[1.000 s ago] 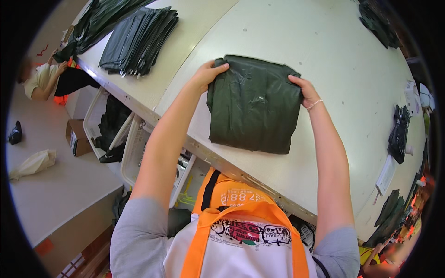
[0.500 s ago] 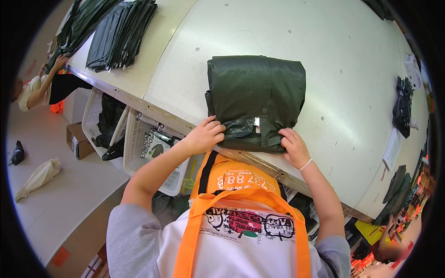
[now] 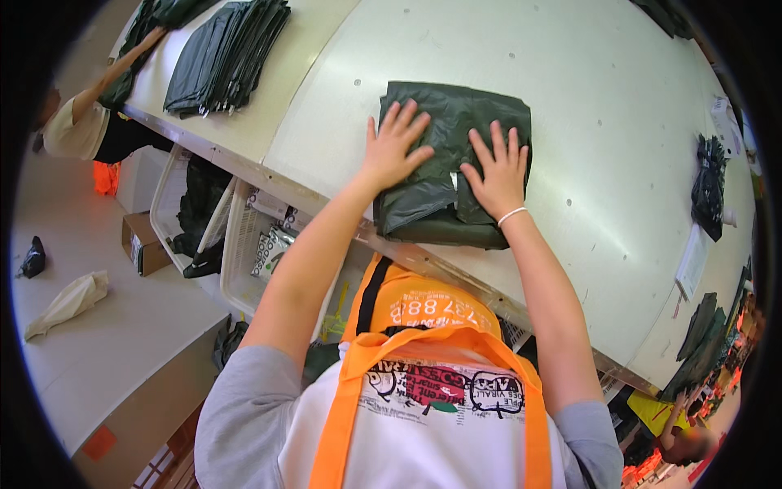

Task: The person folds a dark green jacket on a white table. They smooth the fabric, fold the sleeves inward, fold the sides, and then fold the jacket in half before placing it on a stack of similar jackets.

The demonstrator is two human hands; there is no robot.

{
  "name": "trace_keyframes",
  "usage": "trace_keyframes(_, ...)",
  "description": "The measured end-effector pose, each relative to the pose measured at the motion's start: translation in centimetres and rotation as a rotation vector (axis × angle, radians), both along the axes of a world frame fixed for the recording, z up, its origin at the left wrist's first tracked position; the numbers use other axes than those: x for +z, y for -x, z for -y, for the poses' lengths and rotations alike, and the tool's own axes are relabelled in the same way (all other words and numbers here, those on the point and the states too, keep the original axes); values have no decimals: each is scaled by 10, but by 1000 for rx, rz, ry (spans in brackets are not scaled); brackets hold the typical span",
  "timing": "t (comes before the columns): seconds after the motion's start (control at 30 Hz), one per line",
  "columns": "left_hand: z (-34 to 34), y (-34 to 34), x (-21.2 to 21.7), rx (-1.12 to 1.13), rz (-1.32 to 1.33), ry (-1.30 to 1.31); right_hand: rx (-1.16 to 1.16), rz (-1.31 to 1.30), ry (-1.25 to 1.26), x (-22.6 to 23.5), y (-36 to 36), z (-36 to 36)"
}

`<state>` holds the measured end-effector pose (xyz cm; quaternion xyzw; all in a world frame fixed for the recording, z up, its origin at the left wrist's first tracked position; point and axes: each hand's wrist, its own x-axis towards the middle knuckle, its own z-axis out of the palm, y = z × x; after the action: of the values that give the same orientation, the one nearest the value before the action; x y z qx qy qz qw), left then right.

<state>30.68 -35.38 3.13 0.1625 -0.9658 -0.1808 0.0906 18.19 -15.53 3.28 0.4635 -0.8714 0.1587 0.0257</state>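
A folded dark green garment of smooth, coated-looking fabric (image 3: 448,110) lies on the pale worktable (image 3: 603,187), its near edge by the table's front edge. Flat on its left part rests my left hand (image 3: 394,148), fingers spread. My right hand (image 3: 498,173) lies on the right part, also with fingers apart, a light bracelet at the wrist. Between the hands a small white label (image 3: 454,181) shows beside a narrow strip of the fabric. Neither hand grips anything.
Far left on the table is a stack of folded dark green pieces (image 3: 224,61). White plastic baskets (image 3: 230,273) stand below the front edge. A black bundle (image 3: 707,191) lies at the right. Other people work at far left and lower right.
Both hands have let go of the garment's near corners and moved up onto its top, fingers spread. The upper part of the garment now looks flatter and shorter.
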Motion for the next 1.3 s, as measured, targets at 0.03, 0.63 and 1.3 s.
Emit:
trace_keyframes(0.03,7,-6,-2,53,-99,-90,-61,32,91,7,-1,-4)
trace_keyframes(0.63,-102,-163,18,785,62,-1151,-502,580,315,7,-118,-87)
trace_keyframes(1.3,9,-64,14,-91,-5,-601,-61,73,-766,81,-86,211)
